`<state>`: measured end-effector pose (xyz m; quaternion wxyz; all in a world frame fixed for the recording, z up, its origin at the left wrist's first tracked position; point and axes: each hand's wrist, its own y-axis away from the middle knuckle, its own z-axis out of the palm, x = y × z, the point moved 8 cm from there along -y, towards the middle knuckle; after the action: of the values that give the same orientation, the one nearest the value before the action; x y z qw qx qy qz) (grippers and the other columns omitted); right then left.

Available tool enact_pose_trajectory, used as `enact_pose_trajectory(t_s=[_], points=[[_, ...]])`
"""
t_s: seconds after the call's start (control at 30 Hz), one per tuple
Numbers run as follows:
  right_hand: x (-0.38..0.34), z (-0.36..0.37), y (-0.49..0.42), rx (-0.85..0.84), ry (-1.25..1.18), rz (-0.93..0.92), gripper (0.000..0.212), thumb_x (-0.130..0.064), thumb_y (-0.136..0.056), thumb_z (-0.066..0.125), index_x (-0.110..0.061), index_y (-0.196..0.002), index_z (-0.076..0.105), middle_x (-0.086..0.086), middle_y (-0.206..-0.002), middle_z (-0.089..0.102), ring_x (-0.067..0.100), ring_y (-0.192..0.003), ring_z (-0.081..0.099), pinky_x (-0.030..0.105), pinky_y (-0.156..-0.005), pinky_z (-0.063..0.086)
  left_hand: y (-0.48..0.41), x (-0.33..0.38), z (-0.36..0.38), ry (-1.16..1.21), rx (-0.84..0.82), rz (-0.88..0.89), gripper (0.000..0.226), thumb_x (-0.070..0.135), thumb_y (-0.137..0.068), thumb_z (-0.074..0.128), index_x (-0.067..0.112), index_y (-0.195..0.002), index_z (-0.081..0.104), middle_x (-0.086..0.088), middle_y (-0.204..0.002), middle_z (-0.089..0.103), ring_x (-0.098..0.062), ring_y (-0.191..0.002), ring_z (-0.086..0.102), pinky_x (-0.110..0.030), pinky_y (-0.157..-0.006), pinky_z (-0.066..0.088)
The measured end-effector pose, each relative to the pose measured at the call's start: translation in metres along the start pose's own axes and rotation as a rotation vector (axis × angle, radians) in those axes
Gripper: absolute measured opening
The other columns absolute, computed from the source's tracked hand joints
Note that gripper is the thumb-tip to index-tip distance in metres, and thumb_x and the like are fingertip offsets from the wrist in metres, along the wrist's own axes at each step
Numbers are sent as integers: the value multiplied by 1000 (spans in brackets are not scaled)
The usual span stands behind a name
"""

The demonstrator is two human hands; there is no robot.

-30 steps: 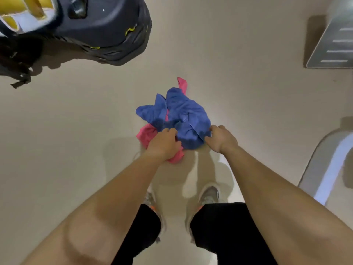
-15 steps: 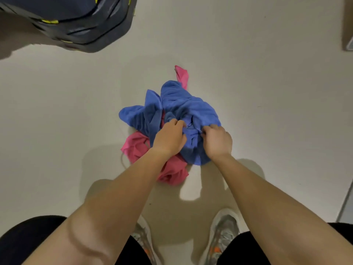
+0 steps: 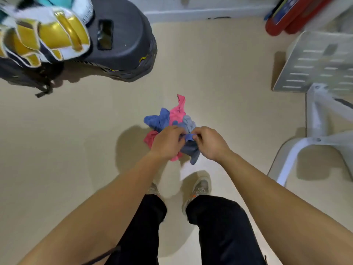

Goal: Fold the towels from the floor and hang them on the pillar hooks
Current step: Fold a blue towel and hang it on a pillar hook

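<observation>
A crumpled blue towel (image 3: 188, 148) hangs between my two hands, its lower end dangling above the beige floor. My left hand (image 3: 167, 142) grips its left part and my right hand (image 3: 209, 143) pinches its top edge, fingers curled. Below and behind them a pink towel (image 3: 177, 113) lies bunched on the floor, with another fold of blue cloth (image 3: 157, 119) on its left side. No pillar or hooks appear in this view.
A dark grey stool (image 3: 122, 41) stands at the upper left with gold-and-white gear (image 3: 45, 35) and a black bag beside it. A white slotted panel (image 3: 315, 62) and a white chair frame (image 3: 313, 134) are on the right. Red items (image 3: 286, 18) lean at the far wall. My shoes (image 3: 200, 186) are just below the towels.
I have straightened up, so the pile looks farther away. Both hands have lifted part of the blue towel off the heap, uncovering more of the pink towel.
</observation>
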<state>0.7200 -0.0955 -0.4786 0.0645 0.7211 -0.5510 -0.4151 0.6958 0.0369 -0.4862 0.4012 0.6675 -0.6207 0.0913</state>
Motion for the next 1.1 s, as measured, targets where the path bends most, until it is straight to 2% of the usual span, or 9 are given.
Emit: enact_pose_trajectory(t_s=[0.17, 0.27, 0.43, 0.57, 0.7, 0.8, 0.93, 1.0, 1.1], points=[[-118, -113, 97, 63, -16, -52, 22, -24, -98, 44, -13, -85, 58, 6, -83, 64, 30, -80, 57, 39, -68, 47, 88, 86, -126, 39, 37, -79, 13, 17, -96, 51, 10, -99, 61, -6, -88, 67, -28, -79, 63, -41, -70, 52], [-186, -173, 150, 79, -57, -122, 18, -23, -97, 46, -25, -84, 58, -7, -76, 58, 23, -78, 54, 32, -65, 39, 138, 131, -192, 166, 80, -33, 9, 12, -90, 53, 20, -86, 51, -1, -76, 56, -26, -72, 54, -36, -67, 42], [-260, -251, 213, 165, -62, -244, 18, -23, -95, 49, -25, -88, 66, -6, -85, 67, 20, -85, 60, 35, -75, 49, 198, 157, -266, 154, 187, -75, 28, 1, -77, 55, 22, -66, 41, -2, -67, 51, -26, -67, 43, -36, -61, 36], [-261, -292, 233, 291, -74, -224, 16, -24, -94, 51, -28, -86, 64, -8, -81, 65, 18, -83, 60, 32, -71, 45, 226, 135, -296, 154, 273, -143, 14, 2, -80, 56, 15, -80, 60, -6, -79, 63, -27, -76, 55, -34, -66, 42], [-242, -312, 240, 384, -44, -175, 18, -24, -95, 50, -24, -81, 60, -3, -75, 62, 25, -79, 58, 38, -71, 47, 241, 118, -321, 149, 346, -166, 20, 2, -84, 54, 19, -83, 64, -2, -83, 64, -24, -79, 58, -29, -62, 41], [-223, -323, 246, 482, -45, -92, 22, -21, -98, 48, -22, -77, 54, 1, -73, 57, 26, -78, 54, 33, -66, 37, 246, 110, -340, 172, 389, -198, 24, 1, -86, 50, 17, -93, 66, -2, -87, 66, -21, -78, 62, -23, -56, 45], [-221, -320, 250, 512, -12, -28, 16, -22, -96, 53, -23, -81, 59, 2, -75, 60, 29, -79, 57, 31, -66, 36, 242, 129, -364, 147, 438, -113, 21, 6, -95, 52, 20, -102, 65, 2, -93, 67, -19, -87, 61, -28, -70, 42], [-232, -307, 244, 444, -33, -68, 4, -25, -91, 59, -26, -91, 63, -4, -74, 61, 25, -79, 60, 32, -67, 42, 235, 155, -367, 158, 406, -37, 17, 11, -97, 55, 20, -103, 67, 5, -91, 67, -15, -85, 61, -26, -65, 43], [-259, -290, 241, 374, -62, -167, 37, -28, -89, 64, -32, -125, 59, -10, -72, 55, 22, -82, 60, 35, -75, 49, 227, 199, -367, 152, 383, 95, 15, 14, -96, 59, 24, -96, 70, 13, -86, 67, -8, -83, 62, -21, -67, 44]])
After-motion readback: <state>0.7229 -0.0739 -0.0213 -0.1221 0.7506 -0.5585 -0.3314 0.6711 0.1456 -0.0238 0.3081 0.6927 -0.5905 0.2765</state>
